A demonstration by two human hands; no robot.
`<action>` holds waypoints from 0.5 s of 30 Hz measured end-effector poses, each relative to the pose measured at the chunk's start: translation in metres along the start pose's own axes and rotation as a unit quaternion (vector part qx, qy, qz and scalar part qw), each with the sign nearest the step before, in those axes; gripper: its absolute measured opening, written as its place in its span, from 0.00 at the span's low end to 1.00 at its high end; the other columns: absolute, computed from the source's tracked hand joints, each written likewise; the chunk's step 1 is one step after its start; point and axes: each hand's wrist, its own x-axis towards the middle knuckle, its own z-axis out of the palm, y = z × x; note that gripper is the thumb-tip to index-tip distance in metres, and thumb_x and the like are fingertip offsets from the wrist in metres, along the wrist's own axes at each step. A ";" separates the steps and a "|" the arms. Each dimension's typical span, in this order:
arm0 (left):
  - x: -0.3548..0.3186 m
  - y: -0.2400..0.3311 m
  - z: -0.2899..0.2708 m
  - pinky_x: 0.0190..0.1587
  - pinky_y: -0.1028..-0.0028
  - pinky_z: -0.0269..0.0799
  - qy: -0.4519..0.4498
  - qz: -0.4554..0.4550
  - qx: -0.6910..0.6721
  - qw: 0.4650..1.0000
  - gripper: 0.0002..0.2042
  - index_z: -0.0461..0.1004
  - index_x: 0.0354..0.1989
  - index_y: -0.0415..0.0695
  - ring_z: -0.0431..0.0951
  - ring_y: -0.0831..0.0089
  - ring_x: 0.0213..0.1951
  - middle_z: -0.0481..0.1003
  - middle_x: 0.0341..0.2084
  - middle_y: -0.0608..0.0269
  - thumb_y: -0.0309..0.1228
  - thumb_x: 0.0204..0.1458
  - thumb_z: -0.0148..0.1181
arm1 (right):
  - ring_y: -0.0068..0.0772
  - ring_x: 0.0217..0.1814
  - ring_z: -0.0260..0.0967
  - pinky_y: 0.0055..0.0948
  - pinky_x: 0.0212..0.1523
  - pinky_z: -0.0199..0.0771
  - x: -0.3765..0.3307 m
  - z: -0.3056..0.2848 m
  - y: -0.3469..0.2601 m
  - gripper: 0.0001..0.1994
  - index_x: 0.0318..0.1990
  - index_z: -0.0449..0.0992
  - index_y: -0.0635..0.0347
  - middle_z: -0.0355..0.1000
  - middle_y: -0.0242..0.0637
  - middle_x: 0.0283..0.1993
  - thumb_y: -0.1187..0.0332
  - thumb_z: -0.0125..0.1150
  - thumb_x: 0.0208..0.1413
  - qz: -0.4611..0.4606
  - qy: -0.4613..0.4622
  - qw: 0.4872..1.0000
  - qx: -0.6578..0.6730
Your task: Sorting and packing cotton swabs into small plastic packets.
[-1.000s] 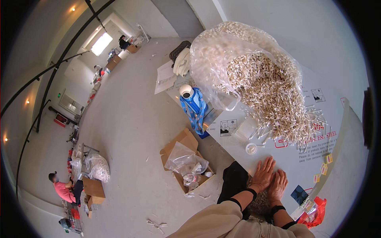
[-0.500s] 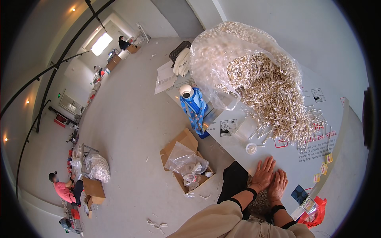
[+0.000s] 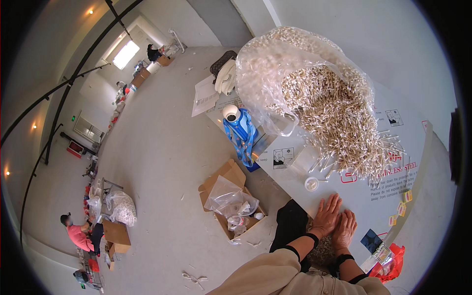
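My left hand (image 3: 326, 216) and my right hand (image 3: 345, 230) lie flat side by side at the near edge of the table (image 3: 280, 180), fingers stretched out and nothing in them. Just beyond the left fingertips sits a small round white lid or dish (image 3: 311, 184). A clear plastic box (image 3: 305, 158) stands behind it, partly hard to make out. Farther back, a big heap of cotton swabs (image 3: 339, 118) spills from a large clear plastic bag (image 3: 263, 73) onto the table.
A blue bottle (image 3: 240, 129) with a patterned strap stands at the table's left edge, near a white cap (image 3: 226, 77) and paper sheets (image 3: 204, 96). On the floor is an open carton (image 3: 223, 172) of plastic containers. A red bag (image 3: 391, 265) hangs at the right. Other people work far left.
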 end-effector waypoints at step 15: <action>-0.001 0.001 -0.004 0.71 0.54 0.32 -0.009 -0.004 -0.002 1.000 0.29 0.50 0.70 0.44 0.42 0.63 0.73 0.45 0.72 0.57 0.39 0.61 0.42 | 0.47 0.66 0.58 0.46 0.63 0.56 -0.001 0.002 0.002 0.13 0.51 0.70 0.60 0.65 0.42 0.59 0.67 0.52 0.61 0.005 -0.006 1.000 0.001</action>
